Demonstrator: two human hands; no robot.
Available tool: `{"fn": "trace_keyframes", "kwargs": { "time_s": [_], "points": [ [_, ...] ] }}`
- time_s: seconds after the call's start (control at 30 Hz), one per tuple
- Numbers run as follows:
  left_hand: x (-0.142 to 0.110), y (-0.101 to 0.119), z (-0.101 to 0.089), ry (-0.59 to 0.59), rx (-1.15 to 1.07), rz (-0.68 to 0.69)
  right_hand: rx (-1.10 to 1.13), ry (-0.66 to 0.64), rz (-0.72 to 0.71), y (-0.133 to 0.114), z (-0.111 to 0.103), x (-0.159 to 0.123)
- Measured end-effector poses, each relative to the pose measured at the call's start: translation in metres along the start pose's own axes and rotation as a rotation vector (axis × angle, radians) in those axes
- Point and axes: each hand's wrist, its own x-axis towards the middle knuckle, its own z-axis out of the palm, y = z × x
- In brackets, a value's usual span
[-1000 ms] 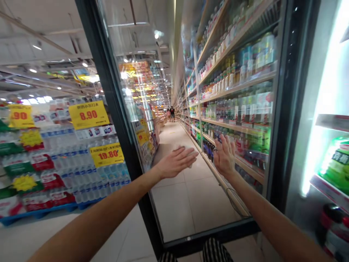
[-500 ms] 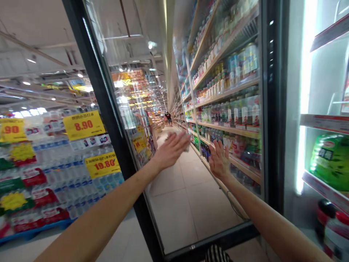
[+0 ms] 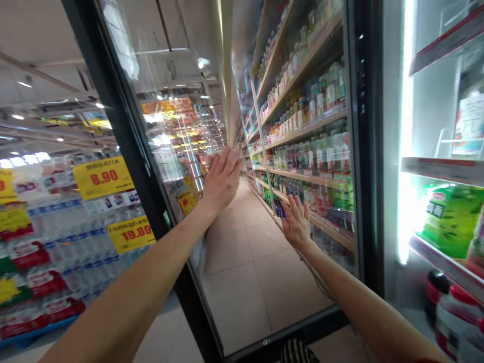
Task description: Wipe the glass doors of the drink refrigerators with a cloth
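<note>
A tall glass door (image 3: 242, 297) with a black frame fills the middle of the head view, standing open beside a lit cooler. My left hand (image 3: 222, 180) lies spread against the pane at about mid-height, holding a pale cloth (image 3: 242, 165) under the fingers. Most of that cloth is hidden by the hand; only its edge shows. Lower and to the right, my right hand (image 3: 297, 222) is open, its palm toward the glass and fingers stretched upward. Whether it touches the pane I cannot tell.
On the right, cooler shelves (image 3: 446, 169) hold a green pack (image 3: 449, 214) and red-lidded jars (image 3: 459, 312). To the left stand stacked bottle packs (image 3: 91, 237) with yellow price signs (image 3: 104, 177). Bottle-filled shelves (image 3: 302, 131) show in the glass, reflected or seen through.
My left hand has moved up and left across the glass with the cloth, fingers now pointing more upward. My right hand stays almost in place; the whole view has shifted slightly.
</note>
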Motion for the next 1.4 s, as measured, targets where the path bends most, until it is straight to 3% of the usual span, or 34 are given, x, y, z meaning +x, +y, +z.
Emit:
{"fn": "trace_keyframes", "kwargs": {
  "time_s": [0.07,0.1,0.2,0.27,0.33,0.4,0.47,0.5,0.57,0.67,0.73,0.8,0.87,0.97,1.07,1.17,1.23,1.27,1.33,1.4],
  "points": [
    [0.005,0.000,0.002,0.042,-0.004,-0.074,0.000,0.000,0.006,0.000,0.000,0.000],
    [0.002,0.006,0.004,0.025,-0.020,-0.002,0.002,-0.002,0.010,0.000,0.000,0.000],
    [-0.013,0.026,0.010,-0.098,-0.076,0.391,0.007,-0.010,0.018,-0.001,0.000,-0.001],
    [-0.014,0.022,0.009,-0.130,-0.080,0.494,0.011,-0.011,0.017,-0.001,0.000,-0.001],
    [-0.004,-0.001,0.003,-0.053,-0.043,0.328,0.017,-0.008,0.015,-0.001,-0.001,-0.001],
    [0.010,-0.030,-0.005,0.102,0.002,-0.018,0.023,-0.011,0.014,-0.001,-0.001,-0.001],
    [0.016,-0.044,-0.011,0.164,0.025,-0.203,0.025,-0.012,0.013,-0.001,-0.001,-0.002],
    [0.014,-0.041,-0.011,0.160,0.029,-0.215,0.025,-0.011,0.014,-0.001,-0.001,-0.002],
    [0.001,-0.018,-0.006,0.107,0.026,-0.092,0.025,-0.003,0.018,-0.001,0.000,-0.002],
    [-0.022,0.029,0.006,-0.023,-0.010,0.342,0.019,0.000,0.017,-0.002,-0.001,-0.001],
    [-0.027,0.042,0.011,-0.063,-0.026,0.503,0.017,0.004,0.012,-0.003,-0.002,0.000],
    [-0.020,0.030,0.009,-0.062,-0.012,0.437,0.017,0.009,0.006,-0.004,-0.004,0.000],
    [-0.008,-0.002,-0.001,-0.007,0.015,0.192,0.015,0.011,0.001,-0.004,-0.004,0.001],
    [0.005,-0.053,-0.021,0.163,0.025,-0.217,0.006,0.017,-0.008,-0.004,-0.003,0.001],
    [-0.001,-0.069,-0.032,0.286,0.029,-0.420,0.002,0.020,-0.005,-0.003,-0.002,0.000],
    [-0.022,-0.038,-0.023,0.267,0.044,-0.393,0.005,0.006,0.006,-0.004,-0.001,-0.001],
    [-0.036,-0.009,-0.011,0.161,0.033,-0.193,0.004,0.009,0.007,-0.004,-0.001,-0.001],
    [-0.042,0.002,-0.006,0.066,0.020,0.005,0.003,0.013,0.006,-0.004,-0.001,-0.001],
    [-0.046,0.008,-0.001,-0.023,0.022,0.161,0.002,0.014,0.002,-0.004,-0.002,-0.001],
    [-0.043,-0.008,-0.007,0.014,0.063,0.031,0.006,0.011,-0.004,-0.003,-0.001,-0.001]
  ]
}}
